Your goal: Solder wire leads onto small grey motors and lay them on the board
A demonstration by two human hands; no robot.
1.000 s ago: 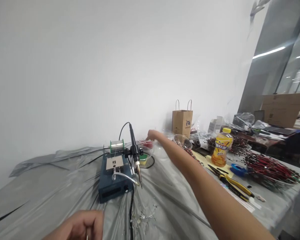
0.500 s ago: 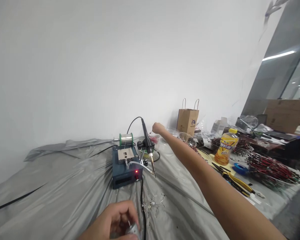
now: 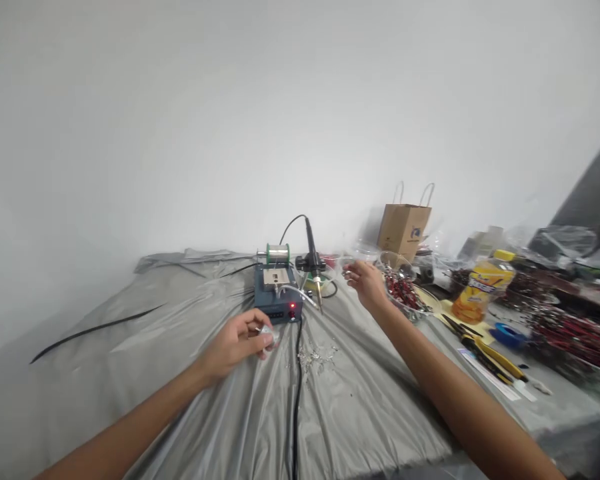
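My left hand (image 3: 243, 343) is closed on a small silvery metal part (image 3: 267, 335), in front of a blue soldering unit (image 3: 279, 305) whose red light is on. A black soldering iron (image 3: 311, 250) slants down in its stand, tip low, beside a solder spool (image 3: 278, 254). To the right of the iron, my right hand (image 3: 365, 279) hangs over the grey cover with its fingers curled together; something tiny may be between the fingertips, too small and blurred to make out.
Tubs of red and black wires (image 3: 405, 293), a paper bag (image 3: 405, 230), a yellow drink bottle (image 3: 483, 287), blue tape (image 3: 509, 335) and yellow-handled pliers (image 3: 490, 357) stand or lie on the right. Metal scraps (image 3: 317, 359) and a black cable (image 3: 297, 413) lie in front of the unit.
My right hand has drawn back from the tub behind the iron, toward me. My left hand, still around the metal part, shows farther forward. The camera view has shifted.
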